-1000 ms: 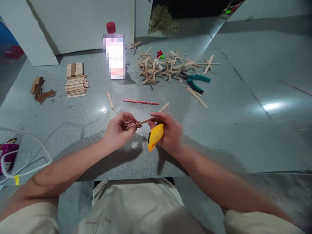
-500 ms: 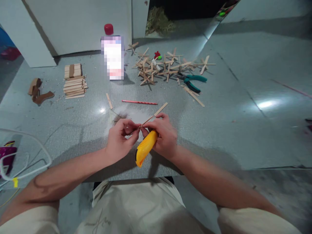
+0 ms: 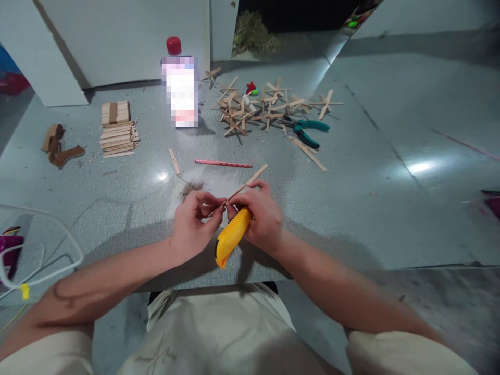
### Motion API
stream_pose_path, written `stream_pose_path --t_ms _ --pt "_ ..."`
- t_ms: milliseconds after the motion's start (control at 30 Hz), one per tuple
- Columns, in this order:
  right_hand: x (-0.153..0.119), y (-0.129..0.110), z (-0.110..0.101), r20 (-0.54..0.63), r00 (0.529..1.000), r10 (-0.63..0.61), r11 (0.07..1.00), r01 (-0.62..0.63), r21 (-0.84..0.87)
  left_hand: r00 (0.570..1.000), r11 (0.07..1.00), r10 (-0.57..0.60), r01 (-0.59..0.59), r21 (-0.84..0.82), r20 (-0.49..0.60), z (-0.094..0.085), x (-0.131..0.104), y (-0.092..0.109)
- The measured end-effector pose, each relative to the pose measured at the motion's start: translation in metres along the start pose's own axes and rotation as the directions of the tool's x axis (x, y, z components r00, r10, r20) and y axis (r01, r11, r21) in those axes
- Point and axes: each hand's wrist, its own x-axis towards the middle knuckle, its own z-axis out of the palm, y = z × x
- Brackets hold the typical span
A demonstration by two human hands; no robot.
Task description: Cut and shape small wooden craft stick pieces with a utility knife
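Thin, pale wooden stick [image 3: 236, 193] sits pinched in your left hand [image 3: 191, 224], long axis slanting forward-right past your right hand [image 3: 262, 214]'s fingertips, that hand gripping a yellow, ridged plastic tool [image 3: 233, 235].

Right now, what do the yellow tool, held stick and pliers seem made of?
Yellow tool: probably hard plastic; smooth, slightly shiny, ridged along one edge. Held stick: apparently bare wood, pale and matte. Pliers: dark, probably metal nose; teal grips, rubber or plastic, unclear which.
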Motion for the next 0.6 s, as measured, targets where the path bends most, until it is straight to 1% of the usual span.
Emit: stream_pose_path --t_ms 167,233,333,467,600 --pt "0.003 0.0 -0.001 0.005 0.998 -0.058 0.998 0.058 -0.029 0.999 0.997 -0.038 0.039 -0.06 0.023 0.0 0.004 -0.002" --pt "0.003 0.001 -0.003 -0.003 0.999 -0.045 0.999 0.045 -0.019 0.999 0.996 -0.045 0.047 -0.081 0.019 0.0 0.007 -0.003" --pt "0.002 0.005 -0.006 -0.048 0.999 -0.008 0.999 0.006 -0.039 0.998 0.991 -0.054 0.056 -0.119 0.02 -0.003 0.012 -0.004" --pt "0.002 0.017 -0.008 -0.075 0.997 -0.001 0.998 -0.003 -0.061 0.996 0.984 -0.06 0.071 -0.164 0.073 -0.007 0.018 -0.003" --pt "0.006 0.037 -0.014 -0.07 0.998 0.006 0.994 -0.013 -0.104 0.993 0.98 -0.05 0.07 -0.185 0.111 -0.01 0.019 -0.001"
